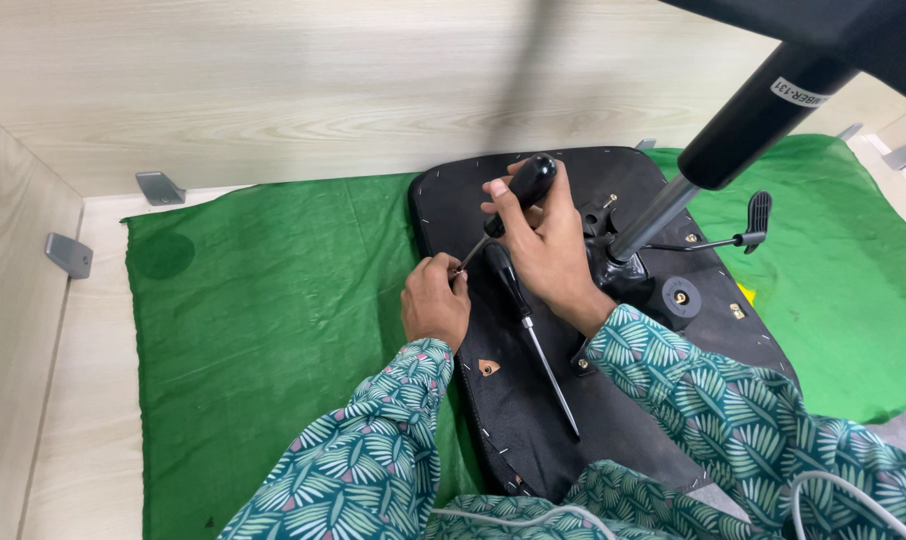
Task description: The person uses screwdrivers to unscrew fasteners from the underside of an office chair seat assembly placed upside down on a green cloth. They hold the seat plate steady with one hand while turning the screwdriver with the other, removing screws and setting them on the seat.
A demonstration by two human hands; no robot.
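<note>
Here our right hand (548,245) is clamped on a black-handled screwdriver (518,195), tip at the left edge of the upturned seat base (533,400); left hand (436,300) pinches the tip. We judge: keep shaft square, press firmly.

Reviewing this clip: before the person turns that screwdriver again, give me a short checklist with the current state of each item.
1. Right hand grips the handle of the held screwdriver: ok.
2. Left hand steadies the tip at the edge of the black seat underside: ok, fingers pinched around the shaft end.
3. Tip seated in a screw head: cannot tell, the fingers hide it.
4. Spare screwdriver clear of the work: not ok, it lies on the seat under the right wrist.
5. Seat rests flat on the green cloth: ok.
6. Gas-lift column clear of both hands: ok, it is beside the right hand.
</note>
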